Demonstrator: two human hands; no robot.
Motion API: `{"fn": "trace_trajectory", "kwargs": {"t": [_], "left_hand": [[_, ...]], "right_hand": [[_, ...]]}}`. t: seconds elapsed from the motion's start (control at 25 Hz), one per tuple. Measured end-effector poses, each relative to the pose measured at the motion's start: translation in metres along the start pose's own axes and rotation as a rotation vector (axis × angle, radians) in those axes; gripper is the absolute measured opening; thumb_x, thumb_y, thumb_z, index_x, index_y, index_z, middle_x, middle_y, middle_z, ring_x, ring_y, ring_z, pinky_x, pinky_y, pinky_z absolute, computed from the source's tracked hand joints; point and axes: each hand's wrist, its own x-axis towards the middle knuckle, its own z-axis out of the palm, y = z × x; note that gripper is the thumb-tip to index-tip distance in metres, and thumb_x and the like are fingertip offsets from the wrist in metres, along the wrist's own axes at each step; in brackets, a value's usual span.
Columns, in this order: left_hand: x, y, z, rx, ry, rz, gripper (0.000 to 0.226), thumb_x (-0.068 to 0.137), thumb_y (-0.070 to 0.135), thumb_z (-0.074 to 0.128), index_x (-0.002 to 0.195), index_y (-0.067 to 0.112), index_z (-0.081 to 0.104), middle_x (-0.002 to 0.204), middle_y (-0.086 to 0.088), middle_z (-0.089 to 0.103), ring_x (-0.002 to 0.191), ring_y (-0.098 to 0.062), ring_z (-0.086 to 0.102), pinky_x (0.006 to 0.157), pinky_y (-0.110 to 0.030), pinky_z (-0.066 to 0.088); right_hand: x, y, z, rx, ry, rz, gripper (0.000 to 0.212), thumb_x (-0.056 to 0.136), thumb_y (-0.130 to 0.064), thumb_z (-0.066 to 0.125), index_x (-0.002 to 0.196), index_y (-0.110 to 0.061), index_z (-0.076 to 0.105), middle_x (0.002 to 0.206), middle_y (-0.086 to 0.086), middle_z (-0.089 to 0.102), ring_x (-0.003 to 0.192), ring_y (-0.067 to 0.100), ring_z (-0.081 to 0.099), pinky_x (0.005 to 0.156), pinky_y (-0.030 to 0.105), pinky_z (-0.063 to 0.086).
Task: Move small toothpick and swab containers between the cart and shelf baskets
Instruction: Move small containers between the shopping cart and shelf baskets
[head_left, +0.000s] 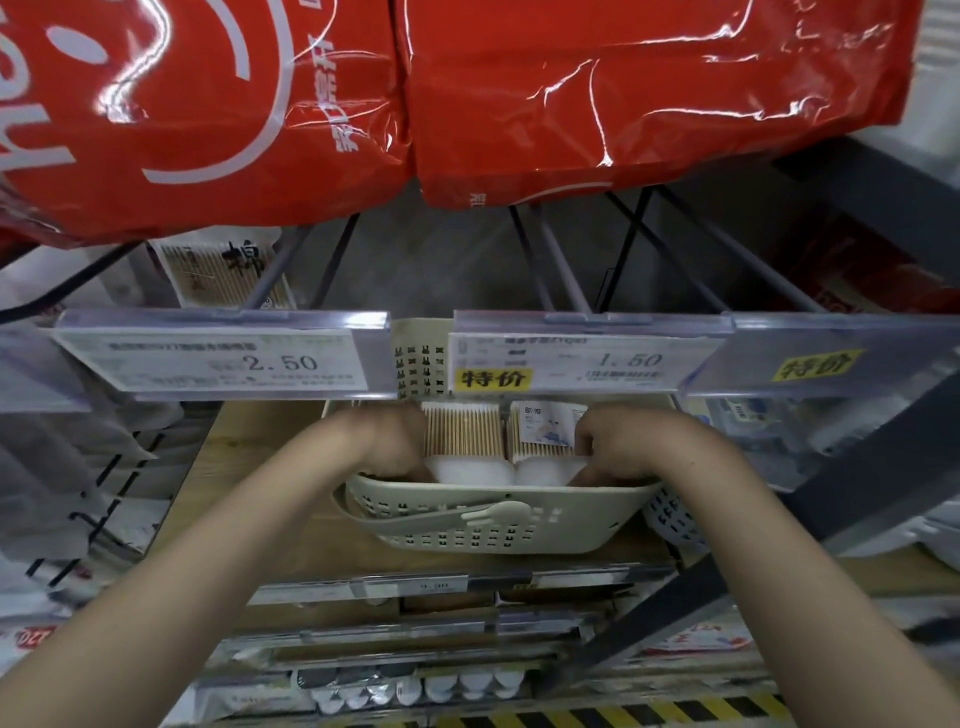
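A cream perforated basket (493, 519) sits on the wooden shelf. Two clear swab containers with white lids lie in it side by side. The left swab container (462, 434) shows rows of wooden sticks, and the right swab container (540, 431) carries a white and blue label. My left hand (389, 441) reaches into the basket's left end, its fingers curled against the left container's side. My right hand (623, 447) curls round the right container's right side. Both sets of fingertips are partly hidden behind the basket rim.
Price rails with tags (223, 358) marked 2.50 and 1.50 overhang the basket from above. Large red plastic packs (467, 104) fill the shelf above. A second white basket (670, 514) pokes out on the right. A dark diagonal bar (779, 519) crosses at right. Lower shelves hold small white-capped containers (441, 688).
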Motion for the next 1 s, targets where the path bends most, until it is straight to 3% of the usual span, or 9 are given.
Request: {"fn": "trace_trajectory", "kwargs": {"t": [0.12,0.24,0.36,0.52,0.64,0.84,1.0], "left_hand": [[0.001,0.000,0.002,-0.024,-0.018,0.013,0.024,0.090,0.026,0.061,0.071,0.016,0.053,0.067,0.007,0.047,0.079,-0.016,0.051,0.071,-0.026,0.042],[0.002,-0.002,0.005,-0.019,0.015,0.016,0.014,0.090,0.025,0.062,0.088,0.011,0.062,0.081,0.000,0.058,0.083,-0.018,0.055,0.079,-0.030,0.047],[0.000,-0.001,0.005,-0.033,0.054,-0.002,0.019,0.087,0.023,0.064,0.100,0.010,0.065,0.098,-0.006,0.065,0.091,-0.021,0.060,0.082,-0.031,0.051],[-0.010,0.003,-0.002,-0.038,0.232,-0.023,0.018,0.087,0.026,0.064,0.100,0.014,0.068,0.102,-0.003,0.068,0.091,-0.018,0.060,0.081,-0.029,0.048],[-0.031,0.012,-0.005,-0.046,0.409,0.006,0.025,0.090,0.034,0.061,0.101,0.013,0.067,0.102,-0.005,0.068,0.094,-0.020,0.061,0.087,-0.035,0.050],[-0.079,0.044,0.020,-0.110,0.690,0.265,0.037,0.092,0.030,0.056,0.128,0.019,0.055,0.124,0.001,0.060,0.105,-0.014,0.056,0.086,-0.025,0.041],[-0.106,0.091,0.060,-0.100,0.830,0.530,0.042,0.093,0.037,0.051,0.132,0.020,0.052,0.133,0.005,0.054,0.122,-0.012,0.048,0.101,-0.023,0.033]], "right_hand": [[-0.004,-0.002,0.001,-0.005,0.011,0.027,0.028,0.084,-0.038,0.067,0.083,-0.015,0.052,0.086,0.000,0.054,0.083,0.017,0.050,0.056,0.022,0.034],[-0.007,-0.007,0.001,-0.040,-0.003,0.029,0.030,0.088,-0.036,0.063,0.101,-0.009,0.057,0.077,-0.002,0.046,0.084,0.019,0.048,0.054,0.021,0.032],[-0.012,-0.010,0.002,-0.047,0.027,0.010,0.033,0.091,-0.032,0.059,0.111,-0.006,0.059,0.077,-0.003,0.046,0.079,0.017,0.048,0.058,0.024,0.036],[-0.032,-0.012,0.003,0.116,0.278,-0.044,0.034,0.094,-0.030,0.052,0.121,-0.010,0.058,0.112,0.008,0.061,0.100,0.023,0.057,0.082,0.033,0.049],[-0.056,-0.012,0.012,0.150,0.505,-0.150,0.035,0.095,-0.031,0.049,0.127,-0.015,0.054,0.119,0.006,0.059,0.105,0.022,0.055,0.081,0.031,0.045],[-0.110,-0.003,0.046,0.092,0.860,-0.292,0.034,0.096,-0.025,0.049,0.128,-0.016,0.053,0.121,0.001,0.056,0.110,0.019,0.053,0.089,0.032,0.043],[-0.169,0.031,0.097,0.103,1.047,-0.242,0.039,0.092,-0.029,0.043,0.124,-0.012,0.058,0.125,0.002,0.059,0.116,0.016,0.050,0.098,0.030,0.039]]}}
